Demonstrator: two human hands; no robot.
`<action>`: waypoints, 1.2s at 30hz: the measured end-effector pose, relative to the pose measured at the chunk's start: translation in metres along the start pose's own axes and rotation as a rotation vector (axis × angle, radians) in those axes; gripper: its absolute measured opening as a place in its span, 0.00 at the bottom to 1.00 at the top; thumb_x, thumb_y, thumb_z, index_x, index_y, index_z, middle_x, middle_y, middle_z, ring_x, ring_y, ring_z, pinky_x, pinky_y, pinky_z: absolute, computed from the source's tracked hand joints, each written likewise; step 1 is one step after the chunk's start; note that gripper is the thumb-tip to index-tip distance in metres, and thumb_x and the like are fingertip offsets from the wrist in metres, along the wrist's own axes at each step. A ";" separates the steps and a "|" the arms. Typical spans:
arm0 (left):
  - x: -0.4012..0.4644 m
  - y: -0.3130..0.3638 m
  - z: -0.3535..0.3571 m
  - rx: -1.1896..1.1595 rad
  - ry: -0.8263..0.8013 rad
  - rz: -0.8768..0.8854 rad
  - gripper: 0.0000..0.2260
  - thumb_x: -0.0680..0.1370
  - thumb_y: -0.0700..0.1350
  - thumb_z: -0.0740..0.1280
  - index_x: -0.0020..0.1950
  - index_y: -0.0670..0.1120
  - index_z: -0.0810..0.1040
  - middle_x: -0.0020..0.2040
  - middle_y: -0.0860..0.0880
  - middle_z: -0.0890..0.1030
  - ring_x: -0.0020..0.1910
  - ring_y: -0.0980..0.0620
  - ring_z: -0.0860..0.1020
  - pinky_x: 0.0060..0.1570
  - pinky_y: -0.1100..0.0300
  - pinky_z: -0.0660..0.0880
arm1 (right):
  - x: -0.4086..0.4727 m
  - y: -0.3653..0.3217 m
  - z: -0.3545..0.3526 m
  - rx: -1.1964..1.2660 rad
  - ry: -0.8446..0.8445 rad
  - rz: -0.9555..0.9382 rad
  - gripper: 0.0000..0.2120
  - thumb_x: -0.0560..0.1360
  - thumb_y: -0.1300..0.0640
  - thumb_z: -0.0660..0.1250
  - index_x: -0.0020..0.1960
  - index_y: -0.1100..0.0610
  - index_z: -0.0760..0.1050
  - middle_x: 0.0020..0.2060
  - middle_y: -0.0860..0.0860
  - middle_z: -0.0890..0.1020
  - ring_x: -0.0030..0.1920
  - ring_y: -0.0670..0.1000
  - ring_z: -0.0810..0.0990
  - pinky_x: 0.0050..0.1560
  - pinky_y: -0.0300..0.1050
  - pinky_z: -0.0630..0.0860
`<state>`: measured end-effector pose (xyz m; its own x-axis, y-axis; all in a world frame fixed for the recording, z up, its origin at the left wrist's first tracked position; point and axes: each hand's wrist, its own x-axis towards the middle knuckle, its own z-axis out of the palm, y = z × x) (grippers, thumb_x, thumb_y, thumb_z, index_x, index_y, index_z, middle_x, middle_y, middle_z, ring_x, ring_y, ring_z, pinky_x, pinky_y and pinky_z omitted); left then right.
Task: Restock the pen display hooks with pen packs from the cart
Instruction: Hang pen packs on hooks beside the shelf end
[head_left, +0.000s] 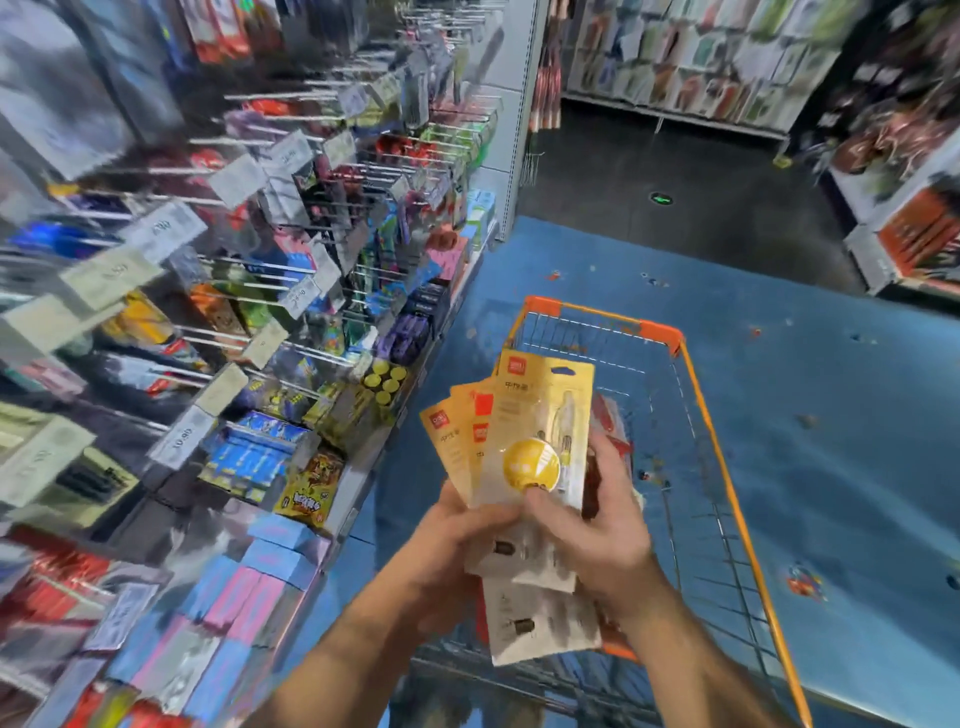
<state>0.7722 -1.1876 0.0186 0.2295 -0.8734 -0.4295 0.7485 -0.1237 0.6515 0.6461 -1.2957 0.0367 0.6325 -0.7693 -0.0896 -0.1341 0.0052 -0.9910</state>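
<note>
- The pen display hooks (249, 260) fill the left side; long metal rods stick out with price tags on their tips, and bright packs hang along them; this part looks blurry.
- Below the hooks, a shelf (291, 551) holds blue and pink boxes and yellow packets.
- The left hand (457, 551) is in the low middle; its fingers curl round the bottom of the pen packs (519, 431) and grip them from the left.
- The pen packs are yellow cards spread like a fan, tops pointing up; the front one has a round yellow sticker and a clear bubble with a pen inside; more pale packs stick out under the hands.
- The right hand (602, 525) grips the same packs from the right; its thumb presses on the front pack, just under the sticker, and its fingers wrap behind.
- The cart (717, 415) sits under and behind the hands; it is wire with an orange rim; it stands on the blue floor (831, 415).
</note>
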 end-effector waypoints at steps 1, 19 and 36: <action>-0.003 0.001 0.000 -0.017 0.020 0.006 0.36 0.69 0.47 0.78 0.74 0.45 0.70 0.61 0.37 0.82 0.54 0.38 0.84 0.49 0.46 0.82 | -0.002 -0.004 0.004 0.046 0.015 -0.014 0.29 0.77 0.66 0.73 0.73 0.47 0.70 0.61 0.49 0.84 0.61 0.50 0.83 0.57 0.44 0.81; -0.077 -0.013 0.049 -0.089 0.418 0.346 0.19 0.80 0.51 0.70 0.66 0.40 0.80 0.60 0.33 0.83 0.57 0.34 0.83 0.59 0.39 0.79 | -0.035 -0.051 0.015 0.302 -0.175 0.057 0.14 0.67 0.56 0.67 0.53 0.57 0.78 0.38 0.54 0.84 0.38 0.53 0.84 0.36 0.46 0.80; -0.292 -0.078 0.011 -0.407 0.865 0.707 0.22 0.75 0.52 0.76 0.64 0.44 0.77 0.57 0.39 0.86 0.57 0.37 0.84 0.62 0.37 0.77 | -0.184 -0.073 0.148 0.358 -0.666 0.316 0.12 0.79 0.61 0.69 0.60 0.50 0.81 0.54 0.56 0.87 0.58 0.63 0.84 0.63 0.64 0.76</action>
<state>0.6404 -0.9281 0.0996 0.8978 -0.0603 -0.4363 0.3939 0.5532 0.7340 0.6523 -1.0596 0.1104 0.9414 -0.1571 -0.2983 -0.2011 0.4487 -0.8708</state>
